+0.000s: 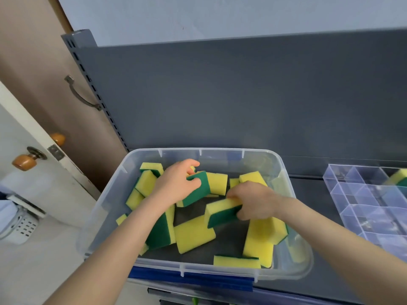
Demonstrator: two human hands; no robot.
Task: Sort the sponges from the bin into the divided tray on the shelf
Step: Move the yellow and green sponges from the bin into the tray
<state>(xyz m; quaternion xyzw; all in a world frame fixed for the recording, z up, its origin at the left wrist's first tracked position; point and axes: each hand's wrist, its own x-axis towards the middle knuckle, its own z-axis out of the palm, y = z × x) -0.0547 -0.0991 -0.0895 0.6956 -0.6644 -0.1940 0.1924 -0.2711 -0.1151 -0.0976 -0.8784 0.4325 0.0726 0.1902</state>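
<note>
A clear plastic bin [286, 164] sits on the dark shelf and holds several yellow sponges with green scrub sides. Both my hands are inside it. My left hand [176, 183] grips one sponge [198, 190] with its green face up, near the bin's back middle. My right hand [255, 201] grips another sponge [222, 213] by its right end, yellow on top and green along the front edge. To the right stands the clear divided tray [361, 194], with one yellow and green sponge [398, 178] in a far compartment.
A grey shelf back panel [220, 95] rises behind the bin. A slotted upright [88, 80] stands at the left. A brown door with a metal handle [81, 95] and a white door with wooden knobs [24, 161] lie to the left.
</note>
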